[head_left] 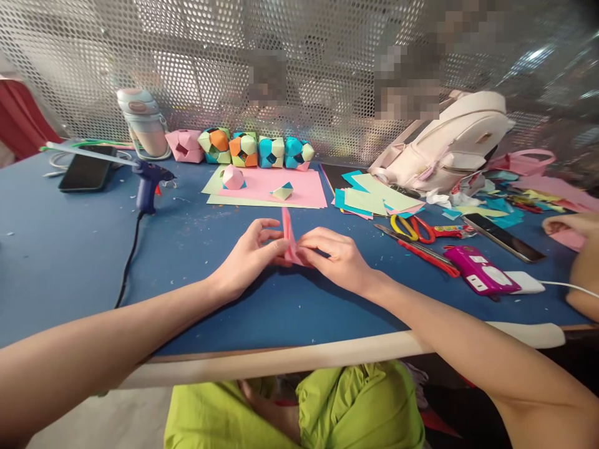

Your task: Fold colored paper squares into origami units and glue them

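Note:
A folded piece of pink paper [288,234] stands on edge between my two hands, low over the blue table. My left hand [255,252] pinches it from the left, thumb against the fold. From the right, my right hand [330,252] has its fingertips closed on the paper's lower corner. Just beyond lie pink and pale green sheets [299,187]. On them sit a small pink folded paper ball [233,178] and a small green and blue folded paper piece [282,191].
A glue gun [152,184] stands at left near a black phone [87,169] and a bottle [144,125]. Several folded paper balls [243,149] line the mesh wall. Paper pieces [374,196], scissors [421,229], a purple power bank [482,269] and a backpack [444,146] are at right, near another person's hand [568,227].

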`<control>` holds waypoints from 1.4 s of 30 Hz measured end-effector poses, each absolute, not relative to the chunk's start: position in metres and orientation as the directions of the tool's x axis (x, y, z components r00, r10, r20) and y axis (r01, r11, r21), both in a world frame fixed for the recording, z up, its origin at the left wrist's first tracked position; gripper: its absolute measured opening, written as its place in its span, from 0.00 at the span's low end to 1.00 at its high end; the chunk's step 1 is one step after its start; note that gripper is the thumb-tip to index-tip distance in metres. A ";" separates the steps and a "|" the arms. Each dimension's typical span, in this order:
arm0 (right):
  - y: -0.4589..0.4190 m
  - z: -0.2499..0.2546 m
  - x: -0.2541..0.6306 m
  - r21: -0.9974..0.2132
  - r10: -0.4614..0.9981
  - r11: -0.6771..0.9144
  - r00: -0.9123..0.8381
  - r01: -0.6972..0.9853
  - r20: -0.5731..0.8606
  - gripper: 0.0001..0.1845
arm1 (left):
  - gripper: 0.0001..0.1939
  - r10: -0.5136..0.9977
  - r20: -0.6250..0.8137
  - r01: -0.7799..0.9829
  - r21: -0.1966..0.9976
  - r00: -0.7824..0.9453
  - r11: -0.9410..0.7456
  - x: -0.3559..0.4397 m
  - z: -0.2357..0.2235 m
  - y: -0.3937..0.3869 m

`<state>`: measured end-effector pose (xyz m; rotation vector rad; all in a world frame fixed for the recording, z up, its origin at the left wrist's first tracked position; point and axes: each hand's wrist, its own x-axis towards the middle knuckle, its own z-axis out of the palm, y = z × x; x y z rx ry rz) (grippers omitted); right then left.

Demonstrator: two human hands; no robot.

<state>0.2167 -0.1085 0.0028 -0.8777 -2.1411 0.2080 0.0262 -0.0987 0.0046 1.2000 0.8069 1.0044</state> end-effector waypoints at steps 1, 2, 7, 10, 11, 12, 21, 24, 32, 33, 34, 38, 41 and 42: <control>-0.109 0.003 0.216 -0.419 0.647 0.753 -0.457 0.507 0.610 0.11 | 0.22 0.926 0.000 -0.160 0.985 0.379 0.066 0.027 0.006 -0.100; -0.110 0.002 0.215 -0.435 0.652 0.753 -0.465 0.494 0.599 0.11 | 0.22 0.923 -0.009 -0.132 0.989 0.384 0.065 0.027 0.007 -0.100; -0.113 -0.003 0.210 -0.455 0.669 0.741 -0.487 0.494 0.561 0.12 | 0.21 0.929 -0.027 -0.047 0.998 0.370 0.048 0.027 0.010 -0.100; -0.113 -0.007 0.206 -0.407 0.670 0.735 -0.488 0.542 0.560 0.11 | 0.20 0.930 -0.023 -0.013 0.999 0.368 0.031 0.027 0.011 -0.100; -0.113 -0.008 0.206 -0.402 0.671 0.733 -0.485 0.549 0.561 0.11 | 0.20 0.930 -0.022 -0.013 0.999 0.368 0.029 0.027 0.011 -0.101; -0.113 -0.008 0.206 -0.401 0.669 0.734 -0.482 0.549 0.566 0.09 | 0.20 0.928 -0.024 -0.020 0.999 0.373 0.033 0.027 0.010 -0.101; -0.115 0.000 0.208 -0.388 0.628 0.745 -0.375 0.542 0.682 0.08 | 0.19 0.896 -0.005 -0.153 0.985 0.444 0.081 0.026 0.001 -0.098; -0.117 0.002 0.208 -0.504 0.692 0.706 -0.334 0.498 0.640 0.12 | 0.22 0.898 -0.005 -0.144 0.987 0.441 0.076 0.026 0.003 -0.098; -0.106 0.007 0.216 -0.851 0.898 0.421 -0.011 0.313 0.440 0.14 | 0.24 0.927 0.029 0.021 0.999 0.374 -0.040 0.026 0.004 -0.097; -0.102 0.006 0.219 -0.860 0.904 0.400 0.022 0.317 0.428 0.14 | 0.24 0.928 0.046 0.035 0.997 0.370 -0.063 0.025 0.003 -0.096; -0.098 0.005 0.222 -0.864 0.909 0.382 0.037 0.328 0.416 0.13 | 0.23 0.930 0.070 0.052 0.994 0.361 -0.095 0.024 0.002 -0.095; -0.083 -0.002 0.237 -0.835 0.935 0.319 -0.003 0.449 0.355 0.06 | 0.21 0.928 0.173 0.180 0.954 0.330 -0.242 0.021 0.001 -0.090; -0.080 -0.006 0.241 -0.788 0.946 0.296 -0.052 0.539 0.319 0.10 | 0.22 0.914 0.204 0.263 0.915 0.349 -0.305 0.019 0.001 -0.089; -0.081 -0.005 0.241 -0.773 0.944 0.307 -0.075 0.555 0.321 0.13 | 0.22 0.908 0.212 0.278 0.905 0.363 -0.322 0.019 0.001 -0.090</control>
